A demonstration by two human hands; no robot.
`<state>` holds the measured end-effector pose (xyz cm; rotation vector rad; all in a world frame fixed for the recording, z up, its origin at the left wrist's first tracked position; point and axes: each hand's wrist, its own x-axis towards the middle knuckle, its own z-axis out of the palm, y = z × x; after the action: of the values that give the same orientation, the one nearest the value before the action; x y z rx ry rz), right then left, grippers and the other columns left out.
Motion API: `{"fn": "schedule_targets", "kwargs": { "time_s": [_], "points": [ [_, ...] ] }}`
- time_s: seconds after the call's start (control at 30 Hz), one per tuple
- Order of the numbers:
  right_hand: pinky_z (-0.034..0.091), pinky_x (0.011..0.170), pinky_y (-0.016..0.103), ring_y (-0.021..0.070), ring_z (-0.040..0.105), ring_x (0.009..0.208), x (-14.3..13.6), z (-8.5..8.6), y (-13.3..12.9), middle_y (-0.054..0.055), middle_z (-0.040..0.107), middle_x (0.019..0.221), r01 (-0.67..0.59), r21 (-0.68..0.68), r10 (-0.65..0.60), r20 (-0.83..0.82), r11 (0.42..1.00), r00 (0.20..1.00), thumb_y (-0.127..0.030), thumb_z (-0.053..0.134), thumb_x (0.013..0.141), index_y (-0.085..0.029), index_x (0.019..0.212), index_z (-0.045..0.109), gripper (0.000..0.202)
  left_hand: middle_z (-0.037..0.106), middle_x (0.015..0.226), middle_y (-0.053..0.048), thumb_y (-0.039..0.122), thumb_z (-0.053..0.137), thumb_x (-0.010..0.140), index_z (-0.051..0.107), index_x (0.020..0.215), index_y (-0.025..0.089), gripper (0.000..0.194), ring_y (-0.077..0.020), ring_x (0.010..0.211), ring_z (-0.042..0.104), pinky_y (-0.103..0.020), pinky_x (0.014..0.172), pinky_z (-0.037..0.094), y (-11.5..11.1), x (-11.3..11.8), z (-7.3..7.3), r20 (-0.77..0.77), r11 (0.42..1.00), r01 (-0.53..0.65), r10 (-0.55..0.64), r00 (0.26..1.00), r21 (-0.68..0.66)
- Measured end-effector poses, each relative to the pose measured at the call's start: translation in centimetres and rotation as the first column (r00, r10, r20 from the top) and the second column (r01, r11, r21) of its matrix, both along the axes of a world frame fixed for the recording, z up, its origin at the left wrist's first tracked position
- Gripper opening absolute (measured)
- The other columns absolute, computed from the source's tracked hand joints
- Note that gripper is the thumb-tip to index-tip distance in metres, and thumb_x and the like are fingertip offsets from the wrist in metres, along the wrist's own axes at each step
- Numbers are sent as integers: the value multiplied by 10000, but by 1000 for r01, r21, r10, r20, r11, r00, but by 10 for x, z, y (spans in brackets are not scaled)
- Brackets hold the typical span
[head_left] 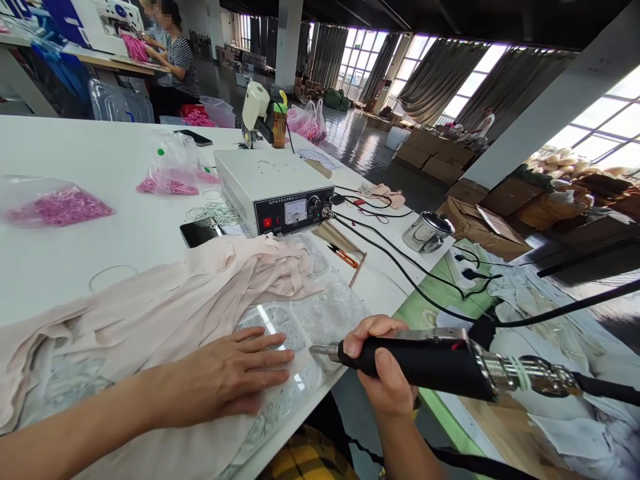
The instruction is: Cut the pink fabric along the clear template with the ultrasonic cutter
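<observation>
My left hand (233, 377) lies flat, fingers spread, on pale pink fabric (200, 287) and a clear sheet (330, 313) near the table's front edge. Wrapped round a black handheld tool (420, 363) is my right hand (385, 373). The tool's metal tip points left and ends just right of my left fingertips, over the edge of the fabric. Behind the fabric stands a control box (295, 210) with a dial and a lit red switch. A black cable leaves the tool's rear end.
Orange-handled snips (345, 256), a metal mug (429, 232), a phone (200, 232), black cables and bags of pink pieces (60, 203) lie on the white table (30, 267). Cloth is heaped at the right. A person (180, 60) sits at a machine in the back left.
</observation>
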<state>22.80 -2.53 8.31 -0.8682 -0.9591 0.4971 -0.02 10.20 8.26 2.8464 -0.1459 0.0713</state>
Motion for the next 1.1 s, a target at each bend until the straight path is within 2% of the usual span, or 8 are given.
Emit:
{"fn": "schedule_targets", "kwargs": {
  "time_s": [0.13, 0.3, 0.47, 0.6, 0.73, 0.93, 1.1],
  "points": [
    [493, 535, 311, 140, 603, 563, -1, 0, 0, -13, 616, 791, 0, 1, 0, -34, 1000, 999, -360, 641, 887, -236, 930, 623, 133, 471, 1551, 3, 253, 757, 922, 489, 1470, 249, 610, -265, 1463, 386, -377, 1245, 227, 5, 5, 1, -69, 1000, 31, -30, 997, 6],
    [497, 542, 313, 138, 601, 567, -1, -1, 2, -17, 615, 793, 20, -10, -20, -51, 1000, 998, -365, 643, 885, -236, 929, 626, 138, 481, 1543, 15, 157, 861, 800, 487, 1471, 264, 775, -276, 1476, 356, -390, 1256, 199, 9, 10, 6, -114, 996, 44, -52, 992, -79],
    [500, 539, 294, 129, 608, 566, 1, -3, 5, -16, 620, 792, 20, -7, -20, -54, 1000, 998, -359, 645, 886, -232, 921, 629, 133, 488, 1534, -18, 214, 857, 818, 494, 1479, 274, 757, -319, 1485, 327, -463, 1258, 179, 13, 18, 9, -187, 980, 40, -78, 979, -197],
    [500, 534, 296, 134, 610, 565, 2, -4, 6, -15, 619, 777, 26, -10, -27, -53, 1000, 998, -344, 639, 882, -231, 921, 634, 120, 453, 1554, -41, 250, 843, 836, 477, 1499, 238, 758, -337, 1505, 276, -498, 1261, 152, 15, 23, 9, -263, 976, 32, -89, 961, -215],
    [496, 517, 300, 137, 607, 550, 1, -4, 6, -14, 617, 780, 38, -12, -38, -59, 999, 998, -331, 637, 872, -230, 917, 631, 111, 452, 1555, -48, 227, 852, 821, 491, 1489, 214, 760, -339, 1507, 271, -520, 1263, 131, 16, 24, 8, -244, 970, 36, -96, 965, -239],
    [508, 535, 291, 131, 622, 563, 2, -3, 6, -17, 626, 793, 28, -16, -29, -65, 999, 997, -331, 639, 867, -228, 914, 632, 113, 496, 1528, -54, 279, 833, 844, 508, 1476, 207, 714, -346, 1502, 287, -521, 1268, 94, 17, 25, 1, -171, 970, 69, -111, 979, -234],
    [511, 546, 289, 128, 620, 565, 2, -4, 5, -21, 626, 783, 20, -16, -22, -68, 1000, 997, -325, 641, 863, -228, 912, 637, 109, 523, 1511, -54, 227, 781, 876, 522, 1464, 217, 642, -330, 1507, 280, -514, 1268, 81, 17, 25, -1, -120, 967, 87, -119, 986, -240]
  ]
}}
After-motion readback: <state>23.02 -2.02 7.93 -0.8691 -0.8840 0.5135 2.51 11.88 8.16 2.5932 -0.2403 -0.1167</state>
